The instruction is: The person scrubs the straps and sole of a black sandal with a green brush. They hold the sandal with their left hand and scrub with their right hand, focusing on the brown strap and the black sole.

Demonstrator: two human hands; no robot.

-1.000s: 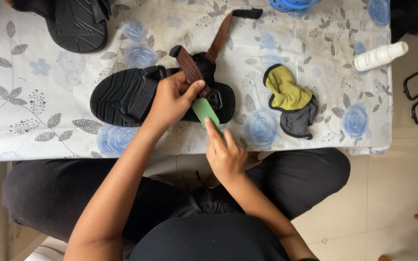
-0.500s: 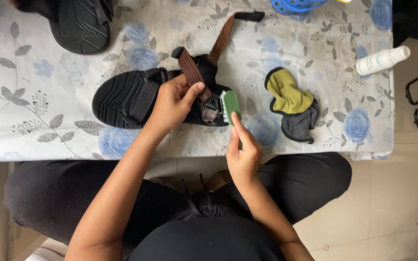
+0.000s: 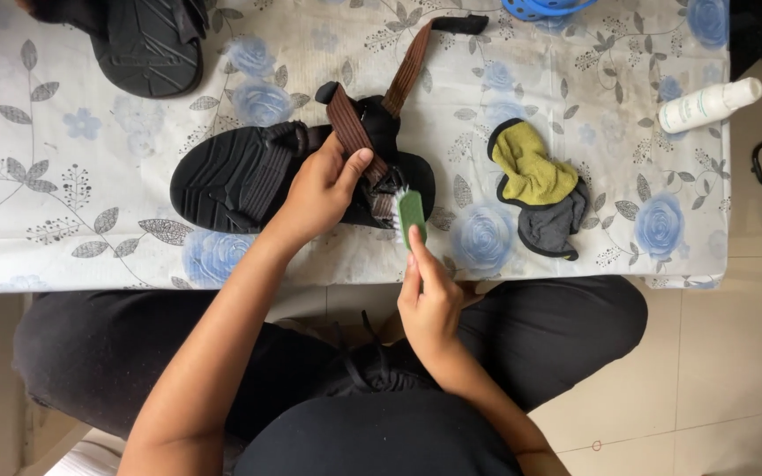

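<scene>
Black sandal (image 3: 249, 176) lies sole-side on the floral-covered table (image 3: 72, 132), near its front edge; left hand (image 3: 315, 189) presses down on it, thumb and fingers closed over the brown strap (image 3: 350, 132) where it crosses, a grip that seems meant to pin the shoe and keep the webbing taut. Right hand (image 3: 429, 304) is closed around the handle of a green brush (image 3: 410, 216), bristles turned against the sandal's near edge just right of the strap. Right of the sandal sit a yellow-and-grey cloth (image 3: 540, 185) and, farther off, a white bottle (image 3: 707, 104); a second black sandal (image 3: 147, 44) lies beyond it to the left.
</scene>
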